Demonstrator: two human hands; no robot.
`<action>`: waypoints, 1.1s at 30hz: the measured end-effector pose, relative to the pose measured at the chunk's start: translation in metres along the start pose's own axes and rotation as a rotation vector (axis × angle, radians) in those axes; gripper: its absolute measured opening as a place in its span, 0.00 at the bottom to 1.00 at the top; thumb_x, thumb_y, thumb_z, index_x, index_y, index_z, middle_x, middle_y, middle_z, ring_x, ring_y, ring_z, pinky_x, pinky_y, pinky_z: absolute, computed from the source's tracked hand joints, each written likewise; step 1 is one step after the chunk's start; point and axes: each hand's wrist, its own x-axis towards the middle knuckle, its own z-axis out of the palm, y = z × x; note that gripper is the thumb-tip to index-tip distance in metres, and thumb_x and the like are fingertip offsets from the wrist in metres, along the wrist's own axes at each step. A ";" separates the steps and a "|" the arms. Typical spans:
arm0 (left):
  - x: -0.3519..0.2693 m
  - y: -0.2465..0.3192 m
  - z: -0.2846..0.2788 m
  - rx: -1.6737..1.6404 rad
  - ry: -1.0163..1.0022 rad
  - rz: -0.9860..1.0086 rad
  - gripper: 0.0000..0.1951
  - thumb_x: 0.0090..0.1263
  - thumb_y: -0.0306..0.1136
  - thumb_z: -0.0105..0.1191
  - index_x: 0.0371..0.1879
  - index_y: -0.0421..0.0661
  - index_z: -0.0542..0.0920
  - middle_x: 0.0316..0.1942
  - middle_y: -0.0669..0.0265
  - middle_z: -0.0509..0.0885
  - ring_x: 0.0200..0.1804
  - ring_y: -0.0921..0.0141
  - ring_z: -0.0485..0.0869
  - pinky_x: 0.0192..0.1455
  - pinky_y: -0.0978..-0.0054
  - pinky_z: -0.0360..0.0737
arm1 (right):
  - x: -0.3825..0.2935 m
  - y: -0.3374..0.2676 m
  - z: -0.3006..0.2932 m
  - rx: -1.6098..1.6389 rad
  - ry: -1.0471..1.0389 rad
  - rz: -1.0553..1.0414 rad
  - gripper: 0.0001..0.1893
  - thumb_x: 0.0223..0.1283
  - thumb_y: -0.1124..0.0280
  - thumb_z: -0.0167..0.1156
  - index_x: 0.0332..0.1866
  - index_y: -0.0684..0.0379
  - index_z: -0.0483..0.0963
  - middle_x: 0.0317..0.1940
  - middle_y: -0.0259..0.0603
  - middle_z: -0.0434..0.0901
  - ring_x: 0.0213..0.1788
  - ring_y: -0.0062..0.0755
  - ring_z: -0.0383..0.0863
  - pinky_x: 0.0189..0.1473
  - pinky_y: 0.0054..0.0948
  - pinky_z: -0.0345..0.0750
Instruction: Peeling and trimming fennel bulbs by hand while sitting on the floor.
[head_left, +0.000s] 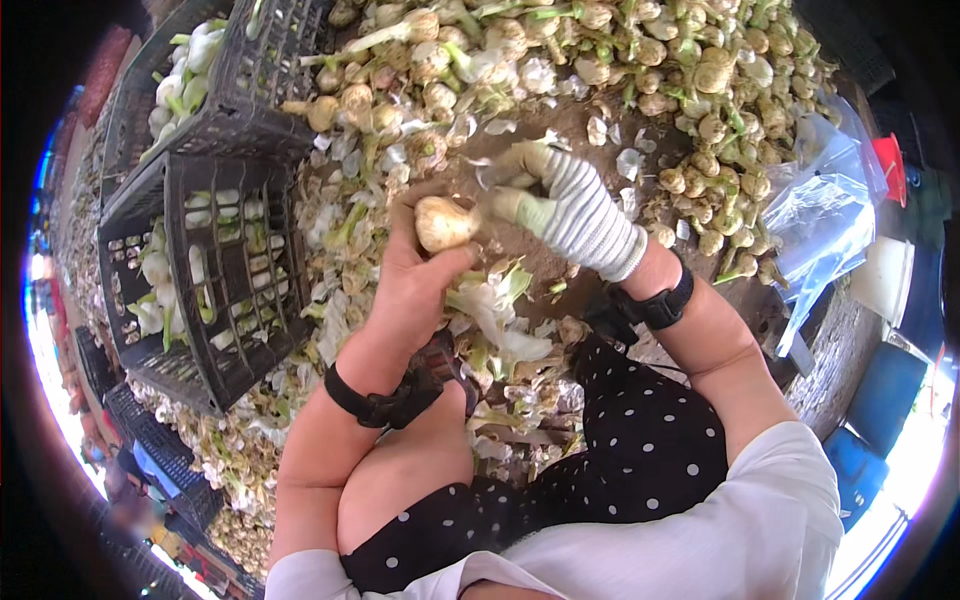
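Note:
My bare left hand (420, 262) holds a pale garlic bulb (444, 225), its fingers behind it and the thumb along its lower edge. Just to the right is my right hand (555, 202), in a striped knit glove (592, 217). Its fingers are curled and blurred near the bulb's right end, and I cannot tell whether they grip anything. A thin whitish piece shows by its fingertips, too blurred to name. Loose garlic skins (499, 315) lie below the hands.
A heap of untrimmed garlic (675, 60) spreads along the far side. Black plastic crates (232, 277) with whitish-green garlic bulbs (161, 277) stand at left. At right are a clear plastic bag (825, 202), a red container (890, 169) and a white bucket (881, 281).

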 end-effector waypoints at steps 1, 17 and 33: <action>-0.002 0.001 -0.001 -0.175 0.034 -0.045 0.31 0.55 0.16 0.53 0.59 0.49 0.60 0.53 0.64 0.67 0.53 0.71 0.71 0.48 0.75 0.77 | 0.004 -0.005 -0.002 -0.183 0.003 -0.050 0.20 0.55 0.64 0.63 0.51 0.62 0.72 0.33 0.37 0.81 0.38 0.29 0.80 0.43 0.27 0.76; -0.007 0.003 0.001 -0.168 0.194 -0.001 0.30 0.49 0.11 0.49 0.52 0.49 0.62 0.45 0.66 0.69 0.44 0.74 0.73 0.44 0.79 0.75 | 0.020 0.006 0.018 -0.793 0.465 -0.540 0.31 0.52 0.75 0.60 0.64 0.58 0.60 0.58 0.46 0.72 0.65 0.41 0.67 0.69 0.45 0.51; -0.008 0.002 -0.001 0.113 0.166 -0.048 0.34 0.49 0.14 0.50 0.59 0.44 0.59 0.50 0.63 0.69 0.53 0.71 0.71 0.56 0.75 0.70 | 0.020 0.000 0.032 -0.821 0.075 -0.885 0.29 0.46 0.68 0.56 0.60 0.53 0.67 0.19 0.30 0.71 0.26 0.32 0.75 0.30 0.30 0.71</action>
